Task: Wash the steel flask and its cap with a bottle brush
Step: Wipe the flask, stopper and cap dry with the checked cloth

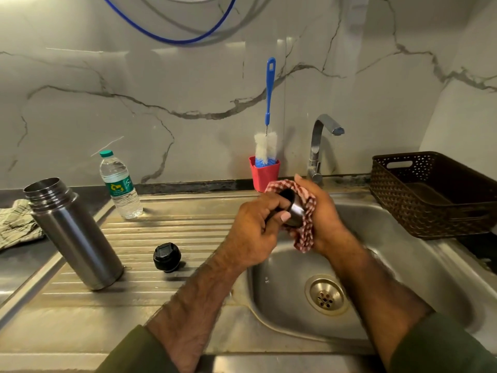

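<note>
Left hand (258, 224) grips the steel cup-cap (294, 211), fingers curled over its rim, thumb on the wall. Right hand (320, 214) cups a red-checked cloth (306, 232) against the cap's outer side, fingers wrapped behind the cloth. Both hands held above the sink (403, 305), near its left rim, forearms converging from the lower edge of the head view.

Flask (72, 235) stands open-mouthed, upright, on the ribbed drainboard (174, 227), well apart from the hands. Black stopper (167, 257) lies on the drainboard between flask and sink. Brush (266, 146) stands head-down in a red holder (264, 176) at the wall, just left of the tap (320, 146). No water seen running.

Judgement: step in hand looks like wiping or drying the cap with the cloth; brush is parked, so scrubbing is likely done, though this cannot be confirmed. Next move probably calls for turning the cap in the left hand so the cloth reaches the remaining surface, then setting it down by the flask
</note>
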A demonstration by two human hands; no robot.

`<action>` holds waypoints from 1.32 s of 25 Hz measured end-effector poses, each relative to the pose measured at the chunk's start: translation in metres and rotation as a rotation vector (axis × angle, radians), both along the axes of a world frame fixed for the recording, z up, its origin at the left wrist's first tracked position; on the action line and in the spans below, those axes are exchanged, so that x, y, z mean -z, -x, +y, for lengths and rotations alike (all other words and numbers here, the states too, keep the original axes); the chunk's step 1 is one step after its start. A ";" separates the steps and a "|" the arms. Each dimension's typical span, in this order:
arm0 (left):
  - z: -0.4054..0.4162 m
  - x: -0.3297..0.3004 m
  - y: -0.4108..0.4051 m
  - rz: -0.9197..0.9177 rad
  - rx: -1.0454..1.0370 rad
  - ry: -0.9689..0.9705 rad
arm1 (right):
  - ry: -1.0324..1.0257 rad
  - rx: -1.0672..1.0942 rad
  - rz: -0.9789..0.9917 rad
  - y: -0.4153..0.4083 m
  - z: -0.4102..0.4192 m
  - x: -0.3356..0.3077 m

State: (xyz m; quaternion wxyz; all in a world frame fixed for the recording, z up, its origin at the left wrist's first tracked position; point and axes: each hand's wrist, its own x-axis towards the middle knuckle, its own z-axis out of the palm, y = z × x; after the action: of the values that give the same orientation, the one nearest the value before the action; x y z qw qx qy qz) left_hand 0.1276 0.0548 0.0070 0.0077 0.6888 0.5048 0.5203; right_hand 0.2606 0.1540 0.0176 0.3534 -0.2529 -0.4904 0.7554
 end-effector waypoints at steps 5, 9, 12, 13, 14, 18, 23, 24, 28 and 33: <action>0.009 0.004 -0.006 0.033 -0.094 -0.106 | 0.349 -0.075 0.011 -0.008 0.000 0.008; 0.010 0.005 -0.003 -0.259 -0.071 0.006 | 0.306 0.266 0.123 0.012 -0.016 0.005; 0.009 0.001 -0.011 -0.556 -0.102 0.114 | -0.167 0.609 0.058 0.019 -0.034 0.000; 0.009 0.000 -0.013 -0.678 -0.098 0.163 | -0.464 0.682 0.007 0.019 -0.036 0.005; 0.008 -0.001 -0.014 -0.796 -0.067 0.220 | -0.746 0.717 -0.073 0.017 -0.035 0.010; 0.001 -0.003 -0.001 -1.012 0.158 0.420 | -1.109 0.660 -0.255 0.007 -0.015 0.020; 0.002 0.005 0.017 -0.735 0.157 0.474 | -0.725 0.628 -0.167 0.006 -0.006 0.011; 0.000 0.004 0.017 -0.723 0.177 0.469 | -0.560 0.623 -0.115 0.006 -0.007 0.005; -0.014 -0.013 0.031 -0.731 0.145 0.429 | -0.095 0.461 -0.262 0.014 -0.017 -0.008; -0.044 -0.042 0.073 -0.868 0.043 0.270 | -0.041 0.209 -0.085 0.040 -0.045 -0.030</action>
State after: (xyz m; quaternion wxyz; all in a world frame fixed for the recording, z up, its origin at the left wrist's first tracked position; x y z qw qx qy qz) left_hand 0.0548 0.0111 0.0488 0.3193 0.4104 0.5037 0.6899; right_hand 0.2203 0.1089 0.0480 0.4141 -0.3272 -0.4913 0.6929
